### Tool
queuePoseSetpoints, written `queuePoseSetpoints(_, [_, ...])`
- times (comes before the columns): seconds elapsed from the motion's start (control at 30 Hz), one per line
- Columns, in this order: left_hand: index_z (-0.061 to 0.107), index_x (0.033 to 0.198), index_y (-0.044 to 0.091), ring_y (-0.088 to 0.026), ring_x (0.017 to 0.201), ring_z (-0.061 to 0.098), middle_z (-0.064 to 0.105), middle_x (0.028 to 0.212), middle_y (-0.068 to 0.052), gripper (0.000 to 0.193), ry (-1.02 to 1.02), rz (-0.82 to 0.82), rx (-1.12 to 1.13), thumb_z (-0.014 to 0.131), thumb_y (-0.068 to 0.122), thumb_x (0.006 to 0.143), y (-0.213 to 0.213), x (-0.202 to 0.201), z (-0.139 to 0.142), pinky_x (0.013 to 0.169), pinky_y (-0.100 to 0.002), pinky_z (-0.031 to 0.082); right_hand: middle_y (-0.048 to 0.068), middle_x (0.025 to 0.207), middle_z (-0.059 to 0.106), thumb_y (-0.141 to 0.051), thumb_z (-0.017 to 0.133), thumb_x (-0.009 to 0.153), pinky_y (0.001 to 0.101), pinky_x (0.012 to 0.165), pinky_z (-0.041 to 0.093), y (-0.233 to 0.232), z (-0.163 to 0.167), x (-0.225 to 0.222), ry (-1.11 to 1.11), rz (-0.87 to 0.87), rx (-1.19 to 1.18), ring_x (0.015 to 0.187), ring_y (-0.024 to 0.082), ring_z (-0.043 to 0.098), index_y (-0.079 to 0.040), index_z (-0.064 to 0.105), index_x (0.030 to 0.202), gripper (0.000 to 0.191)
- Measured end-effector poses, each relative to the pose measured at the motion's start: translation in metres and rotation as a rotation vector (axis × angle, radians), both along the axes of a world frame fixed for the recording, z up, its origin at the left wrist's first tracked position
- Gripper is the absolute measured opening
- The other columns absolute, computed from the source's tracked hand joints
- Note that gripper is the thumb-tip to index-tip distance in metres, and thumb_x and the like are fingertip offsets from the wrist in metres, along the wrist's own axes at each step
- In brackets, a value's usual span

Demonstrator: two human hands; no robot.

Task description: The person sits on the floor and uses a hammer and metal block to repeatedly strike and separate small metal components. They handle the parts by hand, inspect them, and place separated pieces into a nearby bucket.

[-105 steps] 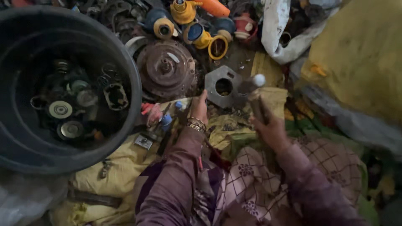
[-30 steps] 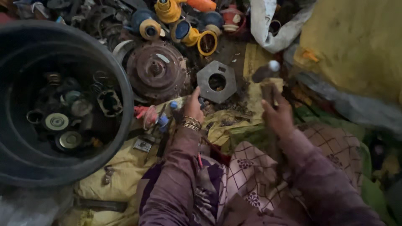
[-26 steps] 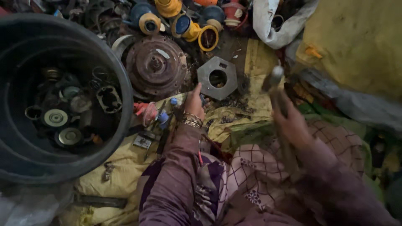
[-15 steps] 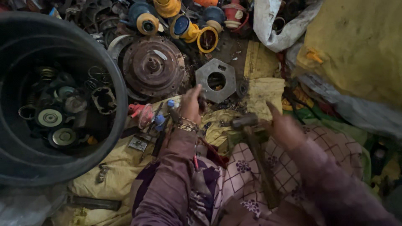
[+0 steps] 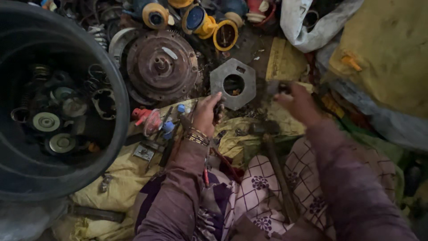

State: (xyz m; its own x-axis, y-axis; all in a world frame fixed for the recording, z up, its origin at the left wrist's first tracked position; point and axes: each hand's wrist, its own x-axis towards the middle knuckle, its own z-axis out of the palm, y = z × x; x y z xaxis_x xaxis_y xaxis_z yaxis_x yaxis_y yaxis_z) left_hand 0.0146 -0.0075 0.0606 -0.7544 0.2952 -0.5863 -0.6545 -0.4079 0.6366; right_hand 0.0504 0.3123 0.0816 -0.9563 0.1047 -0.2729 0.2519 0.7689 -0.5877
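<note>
Right hand (image 5: 298, 103) moved off hammer (image 5: 267, 134) toward hexagonal plate (image 5: 233, 83) edge, grip unclear from blur, left hand (image 5: 206, 114) clamped on small part beside plate.

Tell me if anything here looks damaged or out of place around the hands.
The big round metal disc above the left hand is coated in rust. A hammer lies loose across the lap, head near the yellow cloth, held by neither hand. The right hand is blurred, so what it touches is unclear.
</note>
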Motion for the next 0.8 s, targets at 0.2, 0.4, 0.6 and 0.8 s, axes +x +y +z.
queuePoseSetpoints(0.2, [0.072, 0.094, 0.006, -0.008, 0.055, 0.053, 0.063, 0.073, 0.001, 0.025, 0.042, 0.036, 0.018, 0.069, 0.031, 0.099, 0.001, 0.005, -0.004, 0.049, -0.026, 0.04, 0.019, 0.133, 0.063, -0.03, 0.065, 0.096, 0.0476, 0.102, 0.049, 0.02, 0.002, 0.014, -0.247, 0.128, 0.075, 0.124, 0.037, 0.06, -0.006, 0.061, 0.138, 0.048])
queuePoseSetpoints(0.4, [0.073, 0.093, 0.006, -0.008, 0.056, 0.054, 0.063, 0.072, 0.0, 0.025, 0.056, 0.043, 0.031, 0.068, 0.03, 0.099, 0.001, 0.006, -0.002, 0.05, -0.025, 0.04, 0.021, 0.141, 0.053, -0.018, 0.077, 0.069, 0.056, 0.11, 0.042, -0.026, -0.03, 0.008, 0.299, 0.506, 0.601, 0.134, 0.044, 0.044, -0.003, 0.068, 0.124, 0.058])
queuePoseSetpoints(0.6, [0.072, 0.091, 0.007, -0.008, 0.051, 0.05, 0.062, 0.069, 0.001, 0.027, 0.042, 0.005, 0.014, 0.067, 0.032, 0.099, 0.002, 0.008, 0.003, 0.046, -0.025, 0.036, 0.018, 0.127, 0.066, -0.008, 0.072, 0.092, 0.0516, 0.105, 0.049, -0.022, -0.008, -0.002, 0.255, 0.293, 0.303, 0.122, 0.038, 0.06, -0.005, 0.073, 0.123, 0.031])
queuePoseSetpoints(0.8, [0.071, 0.092, 0.007, -0.008, 0.052, 0.052, 0.061, 0.069, 0.002, 0.026, 0.032, 0.002, 0.062, 0.066, 0.032, 0.099, 0.005, 0.006, 0.006, 0.047, -0.027, 0.038, 0.016, 0.104, 0.075, -0.016, 0.074, 0.099, 0.0423, 0.084, 0.06, -0.008, 0.01, 0.006, 0.216, -0.074, 0.059, 0.093, 0.03, 0.074, -0.003, 0.074, 0.118, 0.023])
